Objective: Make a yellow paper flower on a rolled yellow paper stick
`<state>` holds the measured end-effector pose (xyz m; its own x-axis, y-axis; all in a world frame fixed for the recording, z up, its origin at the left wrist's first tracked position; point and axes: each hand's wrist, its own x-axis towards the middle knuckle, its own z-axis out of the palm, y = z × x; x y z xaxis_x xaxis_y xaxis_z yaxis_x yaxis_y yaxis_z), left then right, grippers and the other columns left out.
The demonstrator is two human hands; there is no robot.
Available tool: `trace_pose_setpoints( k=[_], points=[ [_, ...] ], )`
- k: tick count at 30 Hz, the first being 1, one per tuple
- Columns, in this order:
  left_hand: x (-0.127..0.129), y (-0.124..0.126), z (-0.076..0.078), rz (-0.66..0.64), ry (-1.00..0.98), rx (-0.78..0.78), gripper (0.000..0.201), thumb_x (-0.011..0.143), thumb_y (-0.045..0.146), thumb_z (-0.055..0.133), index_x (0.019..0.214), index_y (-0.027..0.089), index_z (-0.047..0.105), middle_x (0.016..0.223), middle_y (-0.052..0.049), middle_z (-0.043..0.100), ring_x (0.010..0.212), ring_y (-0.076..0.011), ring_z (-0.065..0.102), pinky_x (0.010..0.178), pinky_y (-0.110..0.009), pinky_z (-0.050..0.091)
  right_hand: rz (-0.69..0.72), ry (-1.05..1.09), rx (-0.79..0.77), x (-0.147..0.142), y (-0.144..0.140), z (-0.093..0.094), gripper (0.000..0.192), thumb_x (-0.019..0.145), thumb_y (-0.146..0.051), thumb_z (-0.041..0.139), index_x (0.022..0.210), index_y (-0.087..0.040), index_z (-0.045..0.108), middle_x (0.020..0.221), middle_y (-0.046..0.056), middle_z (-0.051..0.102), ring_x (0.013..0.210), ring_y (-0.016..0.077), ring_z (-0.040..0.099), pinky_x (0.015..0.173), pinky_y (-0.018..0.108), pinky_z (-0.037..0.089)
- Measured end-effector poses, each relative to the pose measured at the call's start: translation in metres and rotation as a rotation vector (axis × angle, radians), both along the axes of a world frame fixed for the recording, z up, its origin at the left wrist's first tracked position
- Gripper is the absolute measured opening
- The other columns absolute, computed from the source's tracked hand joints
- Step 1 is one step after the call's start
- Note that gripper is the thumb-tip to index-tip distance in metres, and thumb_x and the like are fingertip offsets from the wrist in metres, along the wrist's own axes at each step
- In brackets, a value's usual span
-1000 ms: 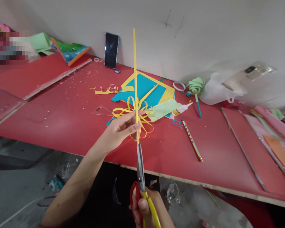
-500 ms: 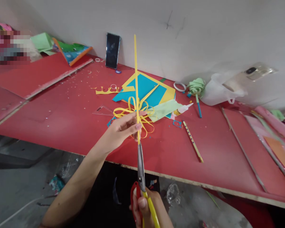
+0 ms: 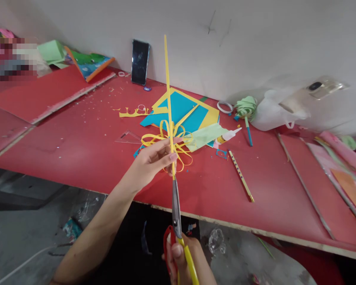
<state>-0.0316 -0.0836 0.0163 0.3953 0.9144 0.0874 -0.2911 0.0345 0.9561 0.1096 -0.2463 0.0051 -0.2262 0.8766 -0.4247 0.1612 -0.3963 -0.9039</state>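
My left hand (image 3: pixel 158 158) pinches a long narrow yellow paper strip (image 3: pixel 167 83) between thumb and fingers, and the strip stands nearly upright. Closed round the red and yellow handles of a pair of scissors (image 3: pixel 176 209) is my right hand (image 3: pixel 185 257), low in the view. The scissors' blade tips meet the strip's lower end, just below my left thumb. Behind the left fingers lies a cluster of looped yellow paper strips (image 3: pixel 151 138), partly hidden by them. Blue paper (image 3: pixel 184 107) rests on a yellow sheet (image 3: pixel 212 115) farther back, with another yellow strip across it.
A glue bottle (image 3: pixel 228 135) lies on pale green paper (image 3: pixel 204 137). To the right are a pencil (image 3: pixel 241 176), a rolled green paper flower (image 3: pixel 245 107) and a white plastic bag (image 3: pixel 269 111). A phone (image 3: pixel 140 62) leans on the wall. The red table (image 3: pixel 86 150) ends just before me.
The strip's upper end has tilted slightly to the left and up. Both hands and the scissors keep almost the same place.
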Motion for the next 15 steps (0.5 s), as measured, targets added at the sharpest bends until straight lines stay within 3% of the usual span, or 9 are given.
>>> trace_pose_setpoints(
  k=[8,15],
  points=[
    [0.005,-0.003,-0.001,0.069,-0.073,0.016,0.036,0.087,0.023,0.063,0.123,0.025,0.063,0.074,0.001,0.054,0.062,-0.0093,0.058,0.058,-0.021,0.053,0.036,-0.005,0.023,0.006,-0.003,-0.004,0.071,0.074,-0.087,0.036,0.071,-0.018,0.053,0.056,0.000,0.046,0.046,0.0093,0.045,0.042,0.019,0.035],
    [0.006,-0.006,-0.001,0.132,-0.092,-0.011,0.034,0.086,0.024,0.065,0.120,0.025,0.065,0.076,0.000,0.054,0.065,-0.0095,0.057,0.059,-0.021,0.051,0.099,0.031,0.017,0.007,-0.007,-0.015,0.074,0.069,-0.091,0.037,0.077,-0.019,0.050,0.055,-0.002,0.046,0.045,0.0096,0.046,0.043,0.020,0.034]
  ],
)
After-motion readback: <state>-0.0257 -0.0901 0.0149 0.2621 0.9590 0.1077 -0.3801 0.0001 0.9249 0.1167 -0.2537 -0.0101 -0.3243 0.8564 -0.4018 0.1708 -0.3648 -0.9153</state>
